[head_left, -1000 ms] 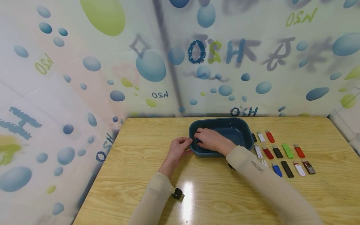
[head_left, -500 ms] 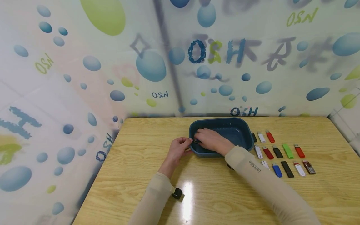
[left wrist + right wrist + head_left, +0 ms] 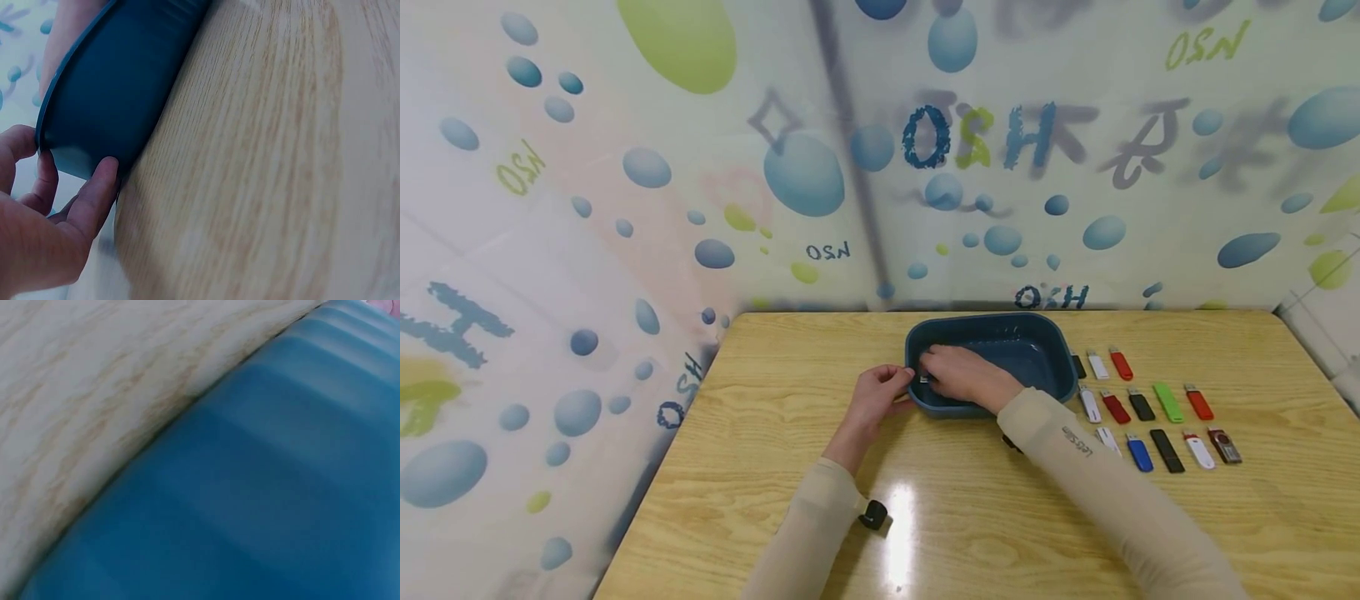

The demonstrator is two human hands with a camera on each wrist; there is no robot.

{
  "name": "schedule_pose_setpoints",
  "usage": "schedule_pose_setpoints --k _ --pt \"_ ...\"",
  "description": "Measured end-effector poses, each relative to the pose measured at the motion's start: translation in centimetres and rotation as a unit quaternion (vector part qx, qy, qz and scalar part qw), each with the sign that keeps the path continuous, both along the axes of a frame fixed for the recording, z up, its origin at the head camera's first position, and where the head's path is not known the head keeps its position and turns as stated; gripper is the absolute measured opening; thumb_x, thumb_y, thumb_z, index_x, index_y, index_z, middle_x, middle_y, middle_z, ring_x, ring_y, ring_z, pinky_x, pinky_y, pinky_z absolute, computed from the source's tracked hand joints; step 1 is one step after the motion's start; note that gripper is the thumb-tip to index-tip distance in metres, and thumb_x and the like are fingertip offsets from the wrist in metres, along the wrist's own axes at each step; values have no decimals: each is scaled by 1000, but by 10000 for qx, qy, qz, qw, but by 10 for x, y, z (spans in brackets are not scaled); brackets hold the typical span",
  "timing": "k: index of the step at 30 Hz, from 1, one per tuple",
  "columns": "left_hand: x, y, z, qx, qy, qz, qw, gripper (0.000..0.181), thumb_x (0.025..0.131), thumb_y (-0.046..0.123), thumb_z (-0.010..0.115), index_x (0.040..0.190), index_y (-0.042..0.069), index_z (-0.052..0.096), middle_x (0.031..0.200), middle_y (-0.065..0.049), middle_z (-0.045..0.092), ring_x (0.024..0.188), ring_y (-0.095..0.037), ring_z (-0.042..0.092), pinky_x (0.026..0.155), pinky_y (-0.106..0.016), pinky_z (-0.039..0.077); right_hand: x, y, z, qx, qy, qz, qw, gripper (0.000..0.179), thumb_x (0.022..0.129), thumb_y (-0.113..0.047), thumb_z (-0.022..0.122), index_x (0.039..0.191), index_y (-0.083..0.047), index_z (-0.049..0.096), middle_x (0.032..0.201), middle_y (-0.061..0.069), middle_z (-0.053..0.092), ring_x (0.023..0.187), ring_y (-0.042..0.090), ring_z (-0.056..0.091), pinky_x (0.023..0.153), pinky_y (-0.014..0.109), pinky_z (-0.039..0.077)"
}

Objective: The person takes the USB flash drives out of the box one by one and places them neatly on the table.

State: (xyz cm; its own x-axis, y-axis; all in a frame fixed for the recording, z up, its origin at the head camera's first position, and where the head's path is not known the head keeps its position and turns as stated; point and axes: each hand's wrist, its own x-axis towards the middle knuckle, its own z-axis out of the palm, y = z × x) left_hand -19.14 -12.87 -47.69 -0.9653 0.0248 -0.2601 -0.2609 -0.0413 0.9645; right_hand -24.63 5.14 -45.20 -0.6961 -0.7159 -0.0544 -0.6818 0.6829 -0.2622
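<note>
A dark blue plastic basin [image 3: 1033,358] stands near the table's back edge. At its left end my left hand [image 3: 877,396] pinches the rim, with one fingertip pressed low against the outer wall in the left wrist view. My right hand [image 3: 966,373] reaches down inside, fingers curled at the left end. A small piece with a silver end, like a USB stick [image 3: 924,379], shows at its fingertips; the rest is hidden by the hand. In the right wrist view the basin's outer wall [image 3: 237,487] fills most of the picture, and the fingers are out of sight.
Right of the basin, USB sticks lie in rows, among them a red one [image 3: 1121,364], a green one [image 3: 1168,402], a blue one [image 3: 1139,452] and a long black one [image 3: 1167,451]. A patterned curtain [image 3: 1000,208] hangs behind the wooden table [image 3: 775,400].
Inside the basin my right fingers have shifted slightly, and the small piece at their tips shows its silver end differently. The left hand keeps its place at the rim.
</note>
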Motion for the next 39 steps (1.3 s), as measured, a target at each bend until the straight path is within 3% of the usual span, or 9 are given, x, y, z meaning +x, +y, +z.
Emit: schedule_pose_setpoints --k 5,14,20,30,39 --pt "0 -1 -1 30 16 -83 10000 23 101 19 67 106 -4 66 111 -16 68 102 -24 71 87 -43 62 -3 8 7 -192 -481 -345 9981 18 97 -13 69 113 -4 70 106 9 65 93 23 62 87 41 57" --pt "0 0 0 2 -5 -71 10000 24 101 19 67 108 -4 66 106 -12 67 97 -20 71 85 -41 63 0 31 29 -773 -649 -801 9917 20 98 -17 71 114 -6 68 106 6 64 89 20 59 84 38 57" --pt "0 1 1 -26 -13 7 10000 23 101 18 67 107 -4 65 103 -11 66 96 -19 69 86 -42 63 9 51 44 -1126 -456 -997 9876 19 97 -17 73 112 -6 67 103 6 65 85 20 58 78 38 55" --pt "1 1 1 -24 10 -26 10000 23 101 19 68 107 -4 65 101 -7 65 92 -15 68 90 -47 61 21 91 47 -1371 70 -1274 9823 19 96 -14 73 112 -4 69 103 7 65 93 23 61 81 43 56" --pt "-1 1 -1 -50 -2 29 10000 23 100 18 68 106 -4 65 101 -9 65 92 -16 69 86 -42 63 32 125 50 -1402 39 -1591 9772 22 97 -13 71 114 0 67 101 9 65 90 24 61 80 45 56"
